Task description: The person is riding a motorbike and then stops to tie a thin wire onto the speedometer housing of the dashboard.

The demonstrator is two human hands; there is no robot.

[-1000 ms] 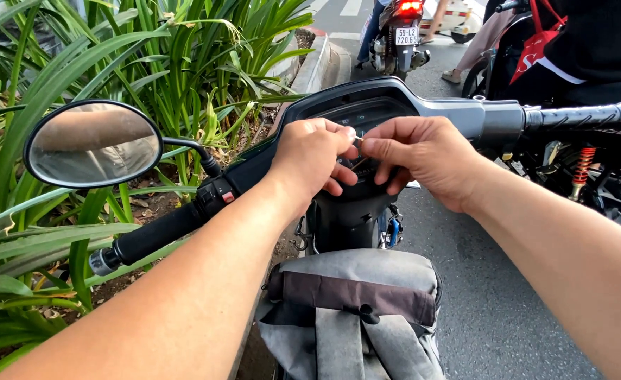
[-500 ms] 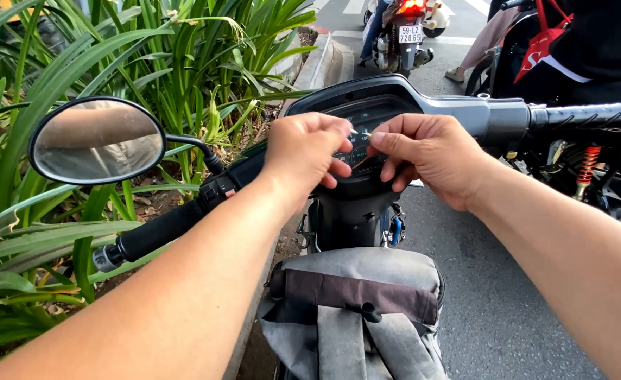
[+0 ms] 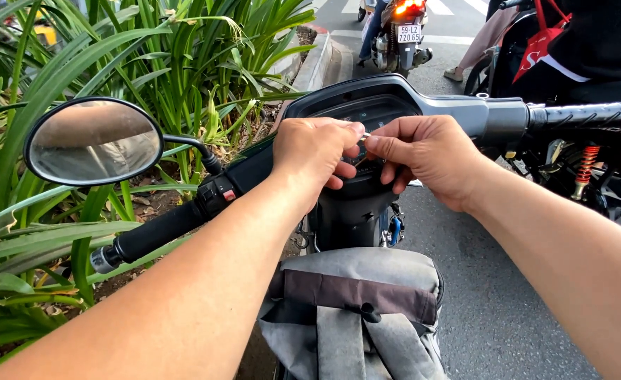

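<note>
I sit on a scooter, and both my hands meet over its dashboard (image 3: 366,105). My left hand (image 3: 317,151) and my right hand (image 3: 426,158) pinch a small silvery object (image 3: 364,136) between their fingertips; what it is I cannot tell. The hands hide the lower part of the instrument panel. Neither hand touches the left handlebar grip (image 3: 155,232) or the right handlebar grip (image 3: 585,114).
A round mirror (image 3: 93,141) sticks out at the left over long green plants (image 3: 148,56) along a kerb. A grey backpack (image 3: 359,309) lies between my arms. A blue key tag (image 3: 393,229) hangs below the dashboard. One motorbike (image 3: 405,28) stands ahead, another (image 3: 585,169) close on the right.
Both hands stay together over the dashboard with fingertips pinched; they have shifted only slightly.
</note>
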